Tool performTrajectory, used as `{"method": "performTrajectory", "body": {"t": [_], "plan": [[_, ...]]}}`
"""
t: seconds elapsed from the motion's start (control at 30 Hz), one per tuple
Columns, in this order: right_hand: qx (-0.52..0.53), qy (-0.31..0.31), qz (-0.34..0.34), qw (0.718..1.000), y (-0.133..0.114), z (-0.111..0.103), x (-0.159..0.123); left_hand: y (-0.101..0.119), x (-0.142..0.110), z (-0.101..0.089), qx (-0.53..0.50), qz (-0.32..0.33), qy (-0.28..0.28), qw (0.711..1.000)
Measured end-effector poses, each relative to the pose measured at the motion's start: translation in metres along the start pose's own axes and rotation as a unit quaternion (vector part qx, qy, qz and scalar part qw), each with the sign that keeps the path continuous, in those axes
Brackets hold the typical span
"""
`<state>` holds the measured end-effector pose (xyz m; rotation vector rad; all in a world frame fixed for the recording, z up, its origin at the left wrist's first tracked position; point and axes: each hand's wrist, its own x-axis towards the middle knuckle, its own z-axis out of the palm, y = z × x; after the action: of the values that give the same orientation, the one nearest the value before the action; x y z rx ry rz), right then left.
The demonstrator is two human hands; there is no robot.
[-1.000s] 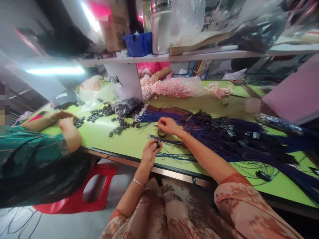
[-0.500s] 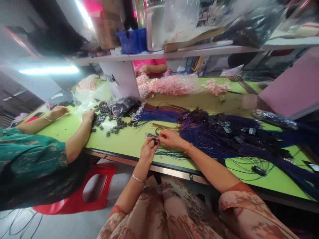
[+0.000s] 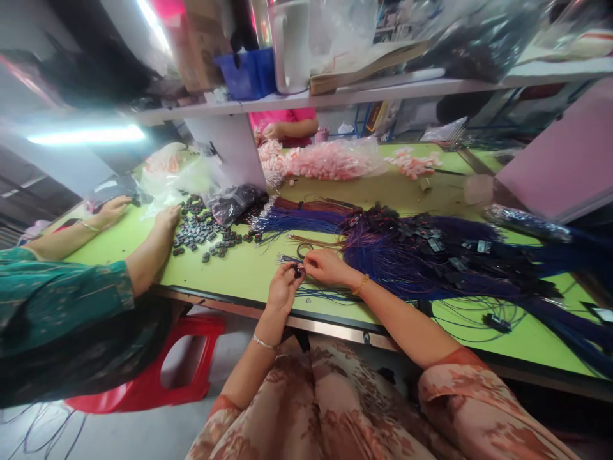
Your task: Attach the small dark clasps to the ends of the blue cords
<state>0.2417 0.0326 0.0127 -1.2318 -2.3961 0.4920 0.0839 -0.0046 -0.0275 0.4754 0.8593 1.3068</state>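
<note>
My left hand point(image 3: 282, 284) is closed in a pinch around a small black plastic piece point(image 3: 297, 271), like a connector housing. Right beside it, my right hand point(image 3: 325, 267) has its thumb and fingertips pressed together at the edge of that piece; what they grip is too small to make out. Thin dark wires with silvery tips point(image 3: 283, 258) lie on the green table behind and under my hands. A dark ring, like a roll of tape point(image 3: 304, 249), lies just beyond my fingers. To the right spreads a large bundle of blue and purple wires point(image 3: 378, 259) with black connectors on it.
Loose black pieces point(image 3: 196, 230) are scattered at left, near a co-worker's hands point(image 3: 167, 220). A black bag point(image 3: 237, 203) stands by the shelf post. Pink-white parts in a clear bag point(image 3: 335, 161) lie at the back. Overhead, a shelf point(image 3: 364, 96) carries a blue bin point(image 3: 246, 75).
My hands stay together on the black piece with hardly any movement. The view has shifted slightly. At left, the co-worker's hands have moved a little.
</note>
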Motion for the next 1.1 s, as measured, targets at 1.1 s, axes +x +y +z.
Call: {"method": "performTrajectory", "body": {"t": [1.1], "plan": [[-0.113, 0.36, 0.279, 0.883, 0.08, -0.094, -0.038, -0.019, -0.005, -0.002, 0.104, 0.054, 0.017, 0.993]]}}
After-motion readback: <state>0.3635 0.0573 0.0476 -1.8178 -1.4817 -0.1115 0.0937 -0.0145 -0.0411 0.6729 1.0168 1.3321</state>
